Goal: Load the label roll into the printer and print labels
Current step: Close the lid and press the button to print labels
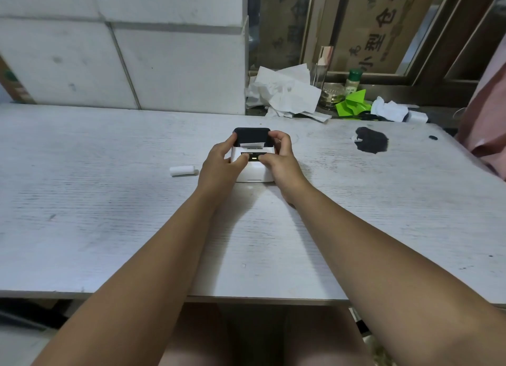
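A small white label printer with a black lid stands in the middle of the white table. A strip of white label paper sticks out of its slot. My left hand grips the printer's left side, thumb on the front panel. On the other side, my right hand holds the printer, its thumb pressing beside a lit green indicator. A white label roll lies on the table just left of my left hand, untouched.
A black stain marks the table to the right. Crumpled white paper, a green-capped bottle, green paper scraps and a glass jar sit on the ledge behind. A tiled wall rises at back left.
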The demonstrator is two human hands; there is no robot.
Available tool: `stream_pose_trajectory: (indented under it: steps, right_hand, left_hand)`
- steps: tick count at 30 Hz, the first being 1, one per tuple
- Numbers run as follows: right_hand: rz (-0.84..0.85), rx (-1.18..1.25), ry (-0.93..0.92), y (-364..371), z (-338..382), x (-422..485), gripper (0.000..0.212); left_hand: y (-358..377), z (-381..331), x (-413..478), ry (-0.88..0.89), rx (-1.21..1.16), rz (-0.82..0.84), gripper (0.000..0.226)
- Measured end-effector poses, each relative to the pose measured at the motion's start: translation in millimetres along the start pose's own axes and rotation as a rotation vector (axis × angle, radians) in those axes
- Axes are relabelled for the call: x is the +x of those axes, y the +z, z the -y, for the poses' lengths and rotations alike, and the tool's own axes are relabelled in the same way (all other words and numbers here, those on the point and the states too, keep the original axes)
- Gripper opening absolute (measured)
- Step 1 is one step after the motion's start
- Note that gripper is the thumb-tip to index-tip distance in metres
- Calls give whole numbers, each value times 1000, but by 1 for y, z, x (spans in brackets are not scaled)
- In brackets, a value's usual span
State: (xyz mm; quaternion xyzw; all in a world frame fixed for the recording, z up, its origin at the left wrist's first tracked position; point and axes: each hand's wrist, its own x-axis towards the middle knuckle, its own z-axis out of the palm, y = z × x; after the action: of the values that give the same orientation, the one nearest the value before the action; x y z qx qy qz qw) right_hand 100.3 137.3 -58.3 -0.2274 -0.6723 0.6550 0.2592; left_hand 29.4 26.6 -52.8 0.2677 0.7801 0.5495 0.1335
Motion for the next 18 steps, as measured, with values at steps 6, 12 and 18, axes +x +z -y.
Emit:
stream_pose_trajectory:
  steps: [6,12,18]
  right_hand:
    - [4,20,7,-1,-1,2,53]
    - [5,11,1,0,-1,0,45]
    - [1,-3,0,-1,-2,0,49]
  left_hand:
    - [3,0,-1,-3,13,-1,51]
    - [2,1,0,-12,-37,13,48]
    - [3,3,-1,10,-2,4,56]
